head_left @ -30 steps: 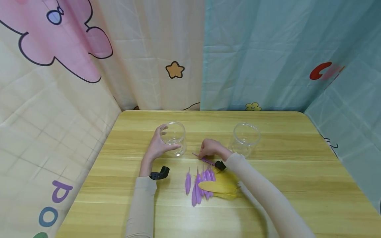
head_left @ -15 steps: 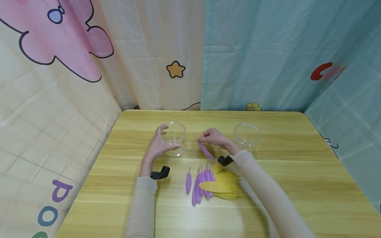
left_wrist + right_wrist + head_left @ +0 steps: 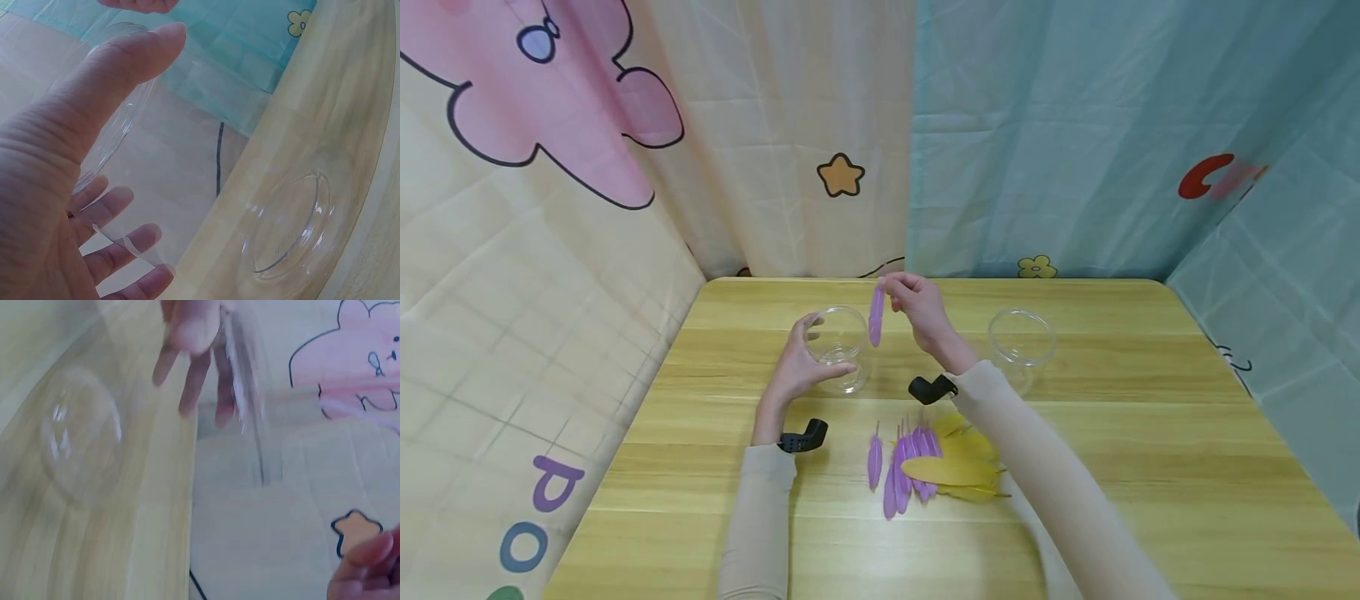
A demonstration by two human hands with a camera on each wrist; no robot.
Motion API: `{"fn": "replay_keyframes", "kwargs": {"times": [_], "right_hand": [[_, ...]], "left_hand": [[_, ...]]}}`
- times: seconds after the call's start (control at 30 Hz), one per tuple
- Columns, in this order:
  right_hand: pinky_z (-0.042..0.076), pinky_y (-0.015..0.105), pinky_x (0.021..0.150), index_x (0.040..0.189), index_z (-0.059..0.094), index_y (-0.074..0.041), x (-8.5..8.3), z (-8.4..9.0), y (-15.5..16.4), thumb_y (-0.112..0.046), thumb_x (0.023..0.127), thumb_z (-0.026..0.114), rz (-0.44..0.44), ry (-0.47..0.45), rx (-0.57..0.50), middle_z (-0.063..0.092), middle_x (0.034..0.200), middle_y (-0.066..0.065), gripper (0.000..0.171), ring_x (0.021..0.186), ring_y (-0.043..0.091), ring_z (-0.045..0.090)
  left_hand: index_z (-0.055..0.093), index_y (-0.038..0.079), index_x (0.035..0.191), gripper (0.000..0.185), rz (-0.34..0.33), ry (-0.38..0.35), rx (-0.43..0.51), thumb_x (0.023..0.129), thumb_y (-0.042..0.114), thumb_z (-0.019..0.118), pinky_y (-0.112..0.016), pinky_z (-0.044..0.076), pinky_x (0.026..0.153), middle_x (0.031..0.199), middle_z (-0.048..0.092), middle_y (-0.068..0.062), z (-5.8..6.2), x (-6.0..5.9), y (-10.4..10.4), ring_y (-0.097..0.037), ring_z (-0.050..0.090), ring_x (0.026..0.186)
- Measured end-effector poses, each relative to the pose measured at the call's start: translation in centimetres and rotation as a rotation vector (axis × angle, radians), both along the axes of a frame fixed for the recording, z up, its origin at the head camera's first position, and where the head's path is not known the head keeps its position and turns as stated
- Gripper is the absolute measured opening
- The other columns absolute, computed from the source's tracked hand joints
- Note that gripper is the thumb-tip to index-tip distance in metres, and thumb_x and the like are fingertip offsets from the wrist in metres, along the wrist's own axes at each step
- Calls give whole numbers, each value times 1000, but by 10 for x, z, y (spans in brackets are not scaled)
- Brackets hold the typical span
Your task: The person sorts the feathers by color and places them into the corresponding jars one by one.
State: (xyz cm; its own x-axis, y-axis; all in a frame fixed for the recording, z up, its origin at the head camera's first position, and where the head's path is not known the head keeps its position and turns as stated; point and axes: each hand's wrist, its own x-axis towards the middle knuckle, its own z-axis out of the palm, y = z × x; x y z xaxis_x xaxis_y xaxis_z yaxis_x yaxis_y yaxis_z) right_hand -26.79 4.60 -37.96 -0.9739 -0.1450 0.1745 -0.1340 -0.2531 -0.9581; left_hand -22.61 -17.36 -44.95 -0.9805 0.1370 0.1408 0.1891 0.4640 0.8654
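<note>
My left hand (image 3: 797,367) holds the clear plastic jar (image 3: 844,337) on the left, its thumb across the near side and its fingers around the far side. The jar stands upright on the table, its base (image 3: 287,228) seen in the left wrist view. Raised just right of the rim, my right hand (image 3: 921,312) pinches a purple feather (image 3: 876,319) by its upper end, so the vane hangs down beside the jar. In the right wrist view, the thumb and fingertips (image 3: 369,550) of that hand show at the lower right, and the feather looks pale and blurred.
Several purple feathers (image 3: 898,475) lie on the wooden table (image 3: 715,500) in front of me, partly under a pile of yellow feathers (image 3: 966,458). A second clear jar (image 3: 1022,337) stands at the right. Patterned curtains (image 3: 842,100) enclose the table's back and sides.
My right hand has lifted the purple feather from the table and carried it up and left, to beside the left jar's rim. My left hand has kept its place on the jar.
</note>
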Motion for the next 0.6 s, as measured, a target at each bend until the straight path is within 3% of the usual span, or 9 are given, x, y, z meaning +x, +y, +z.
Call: {"fn": "replay_keyframes", "kwargs": {"times": [0.13,0.3,0.53,0.6], "right_hand": [[37,26,60,80,70,-10,0,1,-23,-14,88,68,-105,4,-70,59,74,-3,9,60,12,42],[35,24,56,79,68,-12,3,-12,-43,-16,87,70,-197,-17,-47,56,73,-3,9,61,11,41],[44,25,71,90,67,-3,6,-34,-49,-17,87,71,-169,-24,120,57,73,-3,15,70,10,50],[42,26,69,91,66,-3,5,-38,-45,-18,86,72,-151,-26,177,55,72,-2,17,69,11,49]], "left_hand": [[23,14,147,112,0,3,9,61,44,88,-52,41,93,144,33,-4,-1,0,-1,-30,35,129],[23,13,147,110,6,-5,21,63,38,89,-50,42,93,144,34,-4,-3,2,1,-30,35,129],[23,13,147,110,6,12,6,62,40,89,-50,41,94,144,34,-4,-1,1,0,-30,36,129],[23,13,147,111,5,16,-1,62,41,88,-50,40,94,144,34,-5,0,1,-1,-30,36,129]]}}
